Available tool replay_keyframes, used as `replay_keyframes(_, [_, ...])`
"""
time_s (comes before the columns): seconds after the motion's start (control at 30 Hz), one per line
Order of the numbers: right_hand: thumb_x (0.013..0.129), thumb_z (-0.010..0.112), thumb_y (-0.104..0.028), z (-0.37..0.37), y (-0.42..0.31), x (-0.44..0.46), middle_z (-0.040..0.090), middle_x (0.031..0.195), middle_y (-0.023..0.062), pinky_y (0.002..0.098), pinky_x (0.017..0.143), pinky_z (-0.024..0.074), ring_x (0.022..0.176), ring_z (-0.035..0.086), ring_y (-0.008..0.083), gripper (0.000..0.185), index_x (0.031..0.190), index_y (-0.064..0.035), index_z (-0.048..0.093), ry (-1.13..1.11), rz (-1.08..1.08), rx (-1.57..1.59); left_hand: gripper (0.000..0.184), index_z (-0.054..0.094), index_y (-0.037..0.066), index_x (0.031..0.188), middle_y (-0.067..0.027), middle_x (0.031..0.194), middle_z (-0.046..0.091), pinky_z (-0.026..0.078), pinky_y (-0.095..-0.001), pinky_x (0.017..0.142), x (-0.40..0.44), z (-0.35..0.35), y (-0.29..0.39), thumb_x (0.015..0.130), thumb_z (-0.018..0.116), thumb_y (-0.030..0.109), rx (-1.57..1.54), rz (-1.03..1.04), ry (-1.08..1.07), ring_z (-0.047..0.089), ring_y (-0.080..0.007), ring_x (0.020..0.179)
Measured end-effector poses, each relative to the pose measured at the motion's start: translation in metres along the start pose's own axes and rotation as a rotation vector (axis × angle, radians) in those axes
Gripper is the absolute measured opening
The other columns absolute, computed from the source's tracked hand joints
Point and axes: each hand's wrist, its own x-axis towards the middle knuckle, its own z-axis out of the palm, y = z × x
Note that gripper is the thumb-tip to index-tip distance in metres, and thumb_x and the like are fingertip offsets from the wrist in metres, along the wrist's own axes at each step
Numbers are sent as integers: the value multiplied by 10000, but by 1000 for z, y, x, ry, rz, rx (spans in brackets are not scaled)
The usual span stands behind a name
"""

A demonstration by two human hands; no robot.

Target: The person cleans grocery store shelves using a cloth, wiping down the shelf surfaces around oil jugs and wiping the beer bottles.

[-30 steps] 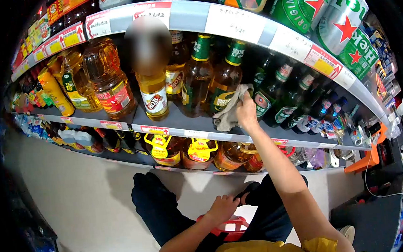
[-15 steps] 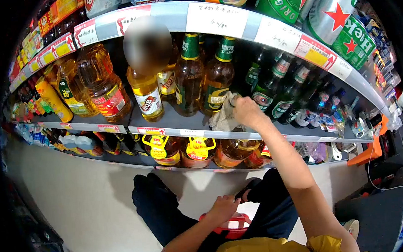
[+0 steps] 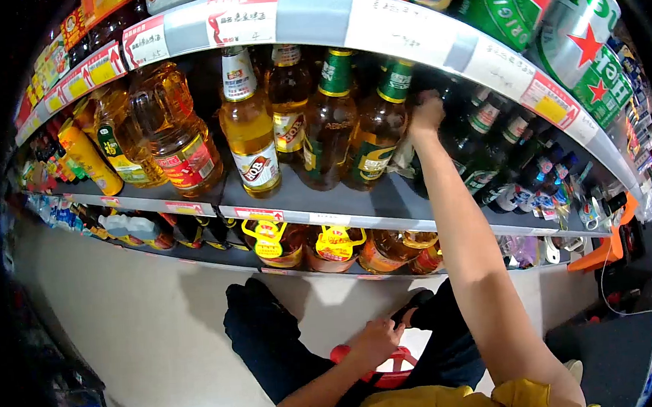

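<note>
My right hand (image 3: 426, 114) reaches deep into the middle shelf, among the bottle necks. Its fingers are closed, and a greyish cloth (image 3: 404, 156) hangs below it, partly hidden by the forearm. Just to the left stands a brown beer bottle with a green neck label (image 3: 378, 129); a similar green-necked bottle (image 3: 329, 129) is beside it. Dark green beer bottles (image 3: 479, 138) stand to the right of my wrist. Low between my legs, my left hand (image 3: 379, 342) rests with its fingers loosely extended, over a red plastic object (image 3: 396, 379), possibly a stool.
A price-label rail (image 3: 314, 14) runs above the bottles, with green cans (image 3: 508, 6) on the upper shelf. Oil bottles (image 3: 180, 138) stand at left. The shelf's front edge (image 3: 319, 219) lies above large yellow-handled jugs (image 3: 336, 247). An orange stool (image 3: 605, 250) is at right.
My right hand has moved up and deeper into the shelf, taking the cloth from the front edge to behind the green-necked bottle. My left hand stays low. The view has shifted slightly.
</note>
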Motion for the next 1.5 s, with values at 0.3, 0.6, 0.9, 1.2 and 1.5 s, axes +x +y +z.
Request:
replay_keyframes(0.3, [808,522,-148,45,51,16,629,809,161,348,657,467,701,594,259,133,829,-51,610,-201,94,627,509,561,20,1138,-138,951,595,485,-377,644,3,-9,-2,823,524,418,-72,-42,63,600,-266,830])
replay_keyframes(0.6, [843,500,-219,51,88,-12,610,953,162,361,690,467,811,586,280,205,940,-72,605,-361,616,852,449,568,46,1126,-117,947,597,476,-362,659,2,7,-1,831,518,381,36,-27,96,605,-227,822])
replay_keyframes(0.9, [846,459,-150,13,85,-43,589,1076,151,376,774,448,938,563,299,242,1013,-48,601,-675,-463,-371,383,542,51,1160,-129,970,571,463,-379,686,1,-1,3,811,518,207,-8,-43,33,595,-258,824])
replay_keyframes(1.2, [690,649,-125,-36,32,-79,638,861,199,412,734,509,818,623,365,232,872,15,616,-782,-427,-798,468,482,56,1244,-152,989,556,475,-400,747,4,-18,5,782,516,129,-39,-14,-99,578,-291,868])
replay_keyframes(1.5, [760,546,-122,-89,-24,-107,623,897,188,418,791,432,875,603,320,225,899,40,619,-956,-586,-949,512,464,113,1275,-148,993,557,485,-402,730,8,-4,5,771,545,148,20,-23,-238,589,-292,863])
